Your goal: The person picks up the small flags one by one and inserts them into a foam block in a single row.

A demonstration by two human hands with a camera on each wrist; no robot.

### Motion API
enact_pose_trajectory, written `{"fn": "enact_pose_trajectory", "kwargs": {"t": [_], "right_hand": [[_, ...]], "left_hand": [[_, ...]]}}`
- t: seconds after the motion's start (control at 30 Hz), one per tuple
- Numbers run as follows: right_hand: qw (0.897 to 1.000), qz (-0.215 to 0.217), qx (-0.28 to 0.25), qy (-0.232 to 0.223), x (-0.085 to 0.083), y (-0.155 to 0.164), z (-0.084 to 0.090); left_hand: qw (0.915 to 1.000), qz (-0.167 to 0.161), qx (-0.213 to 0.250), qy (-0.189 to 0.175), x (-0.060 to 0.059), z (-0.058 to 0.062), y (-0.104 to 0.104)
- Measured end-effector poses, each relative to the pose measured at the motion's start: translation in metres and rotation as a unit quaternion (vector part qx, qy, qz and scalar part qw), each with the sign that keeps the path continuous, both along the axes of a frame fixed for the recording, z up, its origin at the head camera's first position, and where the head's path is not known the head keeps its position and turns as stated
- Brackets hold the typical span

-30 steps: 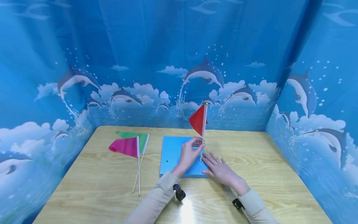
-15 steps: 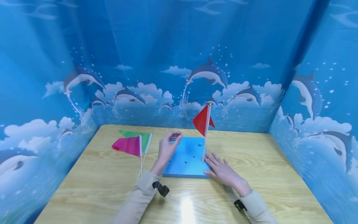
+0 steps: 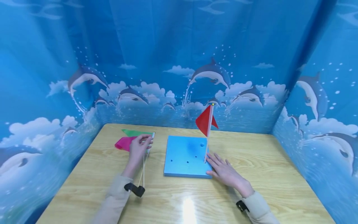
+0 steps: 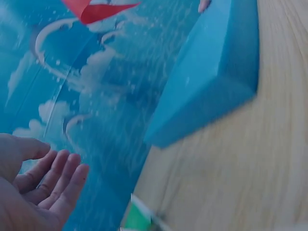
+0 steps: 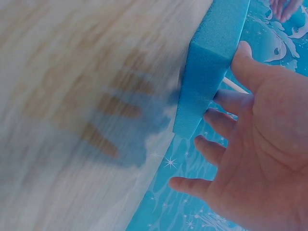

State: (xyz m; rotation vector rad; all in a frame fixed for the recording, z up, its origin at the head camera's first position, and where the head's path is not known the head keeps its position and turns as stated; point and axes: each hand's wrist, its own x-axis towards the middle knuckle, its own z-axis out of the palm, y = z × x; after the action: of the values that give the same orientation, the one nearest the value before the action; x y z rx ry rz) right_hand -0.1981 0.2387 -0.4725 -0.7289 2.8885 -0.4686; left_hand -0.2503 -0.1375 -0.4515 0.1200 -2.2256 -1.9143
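Observation:
A red flag [image 3: 205, 120] stands upright with its stick's lower end in a blue foam block [image 3: 181, 152], near the block's right edge. My right hand [image 3: 225, 174] rests with spread fingers on that edge, thumb and fingertips touching the foam beside the stick. My left hand [image 3: 137, 151] is over the magenta flag [image 3: 124, 143] and the green flag [image 3: 131, 133], whose sticks cross on the table. In the left wrist view the fingers [image 4: 57, 178] are loosely bent with nothing between them, and the green flag [image 4: 136, 219] shows below. The hand hides part of both flags in the head view.
Several small holes dot the block's top, with a larger hole [image 3: 202, 145] near its far right corner. Everything stands on a wooden table [image 3: 251, 152]. A blue curtain [image 3: 156, 46] printed with dolphins surrounds the table's back and sides.
My left hand has let go of the red flag's stick and moved left, over the magenta and green flags. The red flag stays upright in the block. My right hand has stayed at the block's edge.

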Motion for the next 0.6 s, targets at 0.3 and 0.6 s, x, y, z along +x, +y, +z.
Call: {"fn": "enact_pose_trajectory", "kwargs": {"t": [0.3, 0.6], "right_hand": [[1.000, 0.006, -0.008, -0.004, 0.000, 0.000, 0.001], [1.000, 0.001, 0.000, -0.004, -0.001, 0.002, -0.001]], "left_hand": [[0.9971, 0.016, -0.036, -0.065, 0.012, -0.016, -0.032], [0.9813, -0.031, -0.105, -0.158, 0.023, -0.031, -0.045]]}}
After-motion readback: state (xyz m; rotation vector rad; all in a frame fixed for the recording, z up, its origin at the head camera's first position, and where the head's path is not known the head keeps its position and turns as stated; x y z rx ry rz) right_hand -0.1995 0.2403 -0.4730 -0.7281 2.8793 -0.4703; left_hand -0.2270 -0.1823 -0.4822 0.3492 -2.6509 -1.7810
